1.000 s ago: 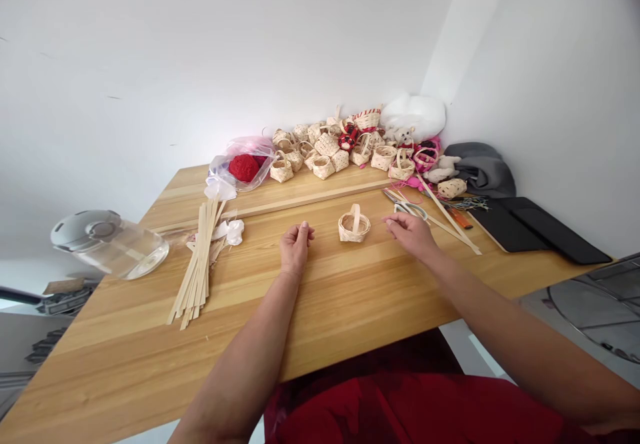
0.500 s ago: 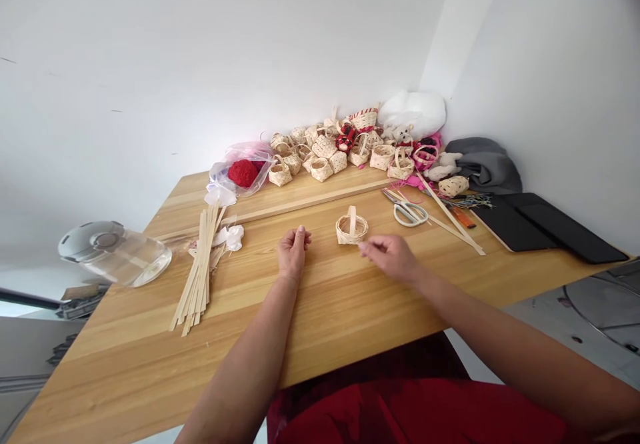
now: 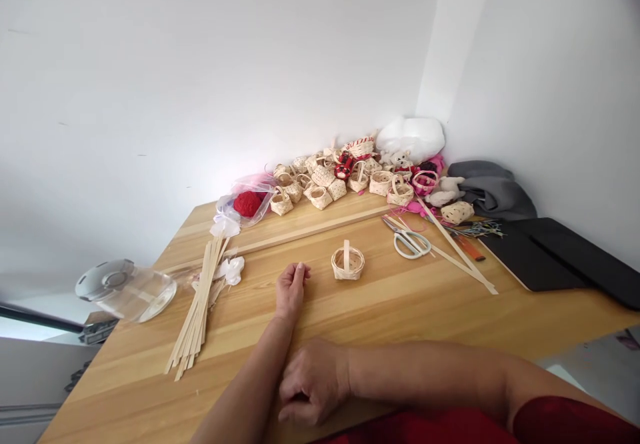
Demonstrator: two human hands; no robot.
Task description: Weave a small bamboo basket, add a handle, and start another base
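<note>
A small woven basket [image 3: 349, 269] with an upright handle stands on the wooden table, apart from both hands. Just left of it, my left hand [image 3: 292, 288] rests on its side with the fingers curled in and the thumb on top; nothing shows in it. Nearer to my body, my right hand [image 3: 314, 381] is closed in a fist beside my left forearm, knuckles up, and I see nothing in its grip.
Pale flat strips [image 3: 197, 311] lie at left by a clear plastic jar [image 3: 145, 292]. Scissors [image 3: 411, 243] and long strips [image 3: 463, 252] are at right, near a black tablet [image 3: 545, 257]. Many little baskets [image 3: 320, 197] and a bag of red yarn [image 3: 247, 204] line the wall.
My right hand has left the basket's right side and come down and left to my left forearm, closing into a fist. The camera has tilted up. The basket stays put.
</note>
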